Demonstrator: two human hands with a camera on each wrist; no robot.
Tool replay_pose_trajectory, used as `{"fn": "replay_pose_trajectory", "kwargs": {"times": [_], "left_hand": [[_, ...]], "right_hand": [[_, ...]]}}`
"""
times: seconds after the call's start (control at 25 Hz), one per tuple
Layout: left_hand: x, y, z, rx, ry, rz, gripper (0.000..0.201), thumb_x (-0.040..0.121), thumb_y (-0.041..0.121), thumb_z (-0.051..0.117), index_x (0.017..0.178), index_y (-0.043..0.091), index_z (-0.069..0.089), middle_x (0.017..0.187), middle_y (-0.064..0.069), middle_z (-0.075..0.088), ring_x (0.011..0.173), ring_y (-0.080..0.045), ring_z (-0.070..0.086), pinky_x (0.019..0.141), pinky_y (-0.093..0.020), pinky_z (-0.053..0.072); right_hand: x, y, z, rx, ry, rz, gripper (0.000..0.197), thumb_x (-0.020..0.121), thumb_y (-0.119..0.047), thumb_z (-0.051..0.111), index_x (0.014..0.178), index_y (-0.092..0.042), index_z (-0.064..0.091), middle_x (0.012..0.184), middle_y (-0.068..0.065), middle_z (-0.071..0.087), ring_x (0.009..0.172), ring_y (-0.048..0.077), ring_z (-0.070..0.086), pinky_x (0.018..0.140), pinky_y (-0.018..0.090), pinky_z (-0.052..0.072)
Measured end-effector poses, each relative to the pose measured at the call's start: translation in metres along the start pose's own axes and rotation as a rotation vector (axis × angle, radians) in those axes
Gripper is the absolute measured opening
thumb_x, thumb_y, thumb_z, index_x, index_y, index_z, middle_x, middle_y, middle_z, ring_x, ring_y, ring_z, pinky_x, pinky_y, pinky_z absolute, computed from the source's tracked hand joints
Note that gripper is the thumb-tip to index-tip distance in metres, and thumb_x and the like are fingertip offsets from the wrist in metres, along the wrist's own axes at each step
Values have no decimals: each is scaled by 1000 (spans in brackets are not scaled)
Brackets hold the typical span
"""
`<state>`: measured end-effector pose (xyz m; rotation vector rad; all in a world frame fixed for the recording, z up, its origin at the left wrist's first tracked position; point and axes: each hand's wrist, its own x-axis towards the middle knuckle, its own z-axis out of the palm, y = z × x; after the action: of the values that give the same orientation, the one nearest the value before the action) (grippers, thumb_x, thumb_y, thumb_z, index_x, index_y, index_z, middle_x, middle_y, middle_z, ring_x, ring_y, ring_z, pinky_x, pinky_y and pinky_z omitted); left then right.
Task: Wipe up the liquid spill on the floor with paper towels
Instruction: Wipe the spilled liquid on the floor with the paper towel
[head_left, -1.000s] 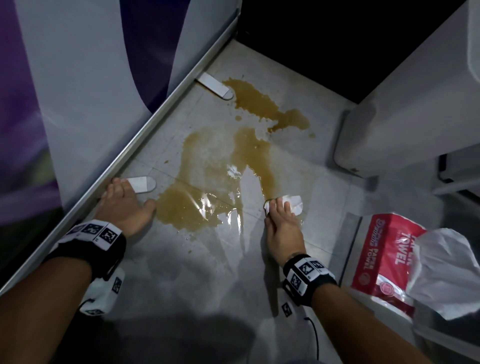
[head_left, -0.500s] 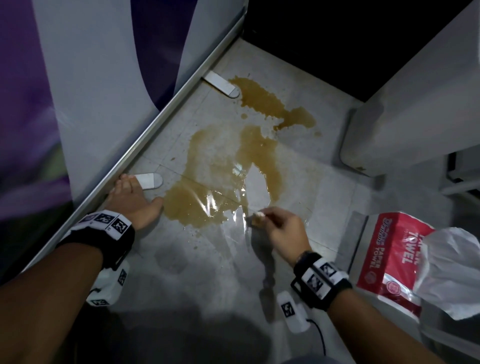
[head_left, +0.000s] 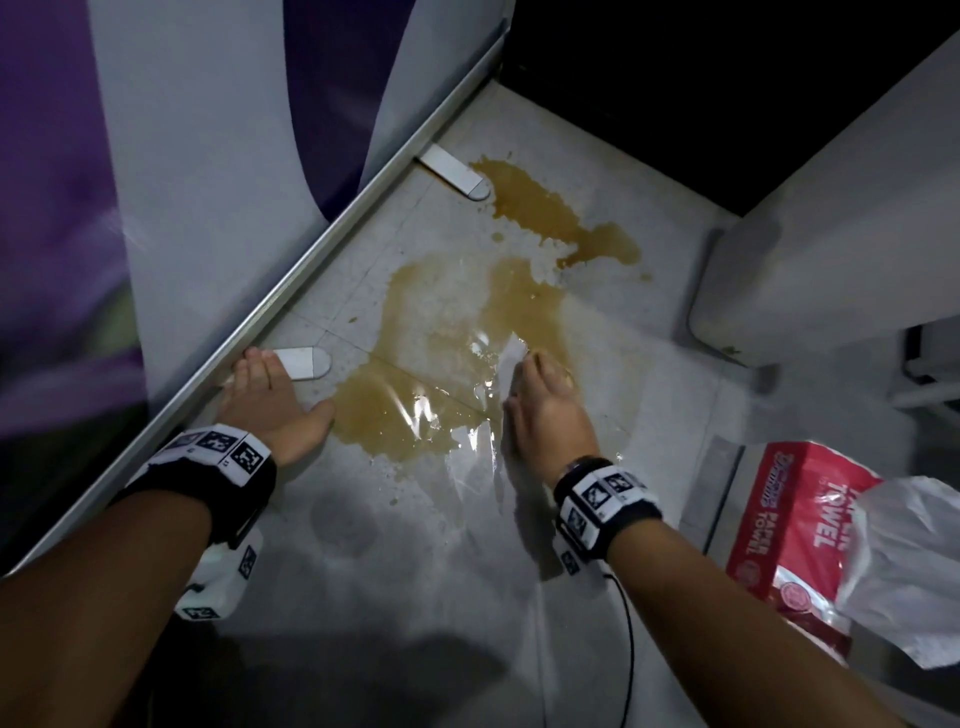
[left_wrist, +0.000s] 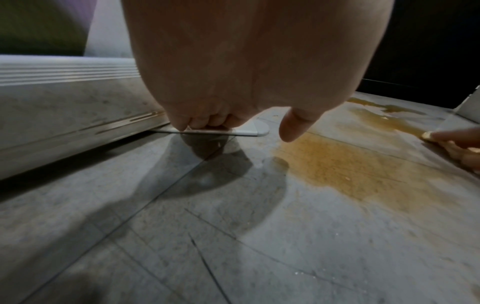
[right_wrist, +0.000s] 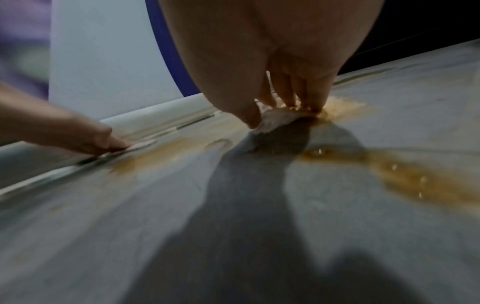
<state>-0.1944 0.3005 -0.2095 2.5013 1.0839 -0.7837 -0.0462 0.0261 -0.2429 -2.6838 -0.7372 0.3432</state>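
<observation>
A brown liquid spill (head_left: 457, 332) spreads over the grey floor tiles. My right hand (head_left: 545, 400) lies over its right part, and its straight fingers press a small white paper towel (head_left: 511, 353) into the liquid. In the right wrist view the wadded paper towel (right_wrist: 278, 119) sits under the fingertips, the thumb at its edge, with the spill (right_wrist: 415, 179) to the right. My left hand (head_left: 265, 395) rests flat on the floor left of the spill, its fingertips (left_wrist: 207, 123) on a white foot plate (left_wrist: 249, 129).
A red paper towel pack (head_left: 789, 535) with a torn white wrapper lies at the right. A purple and white panel (head_left: 208, 156) on a metal rail borders the left. A white cabinet (head_left: 831, 234) stands at the right, and a second foot plate (head_left: 457, 174) touches the far puddle.
My right hand drew back with the towel in curled fingers, then pushed forward into the spill with fingers straightened. The left hand stayed in place.
</observation>
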Motion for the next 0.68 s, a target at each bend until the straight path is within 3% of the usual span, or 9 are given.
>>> {"fn": "replay_pose_trajectory", "kwargs": {"times": [0.12,0.24,0.36,0.48,0.68], "left_hand": [[3,-4,0,-19,-5,10,92,93,56,36,154,1,-5,163,-17,-9,151,-29,-3,123,-42,6],[5,-6,2,-9,-14,17,92,93,56,35,154,1,-6,162,-17,-10,151,-30,-3,123,-42,6],[5,-5,0,-19,-22,25,93,93,56,36,154,0,-6,162,-18,-9,151,-30,-2,123,-42,6],[8,-9,-1,-48,-21,43,93,94,56,38,154,-1,-4,162,-19,-7,151,-31,-1,123,-43,6],[12,-11,5,-68,-3,53,96,90,60,34,154,-1,-3,162,-20,-6,151,-32,1,123,-43,6]], "right_hand": [[5,6,17,-2,36,3,50,99,-9,45,148,-15,40,160,6,29,149,26,27,122,24,10],[31,6,-12,-29,45,87,56,95,3,47,150,-6,38,158,12,32,148,27,28,121,25,8],[70,-4,-25,-20,32,136,54,100,-6,40,152,-1,29,160,17,27,150,29,21,124,34,9],[109,-26,-24,51,-96,203,61,102,-20,35,155,1,13,164,19,11,152,31,9,123,37,3],[119,-68,-11,-15,-281,9,66,103,-27,30,157,-4,0,165,17,-8,152,30,-9,121,38,-6]]}}
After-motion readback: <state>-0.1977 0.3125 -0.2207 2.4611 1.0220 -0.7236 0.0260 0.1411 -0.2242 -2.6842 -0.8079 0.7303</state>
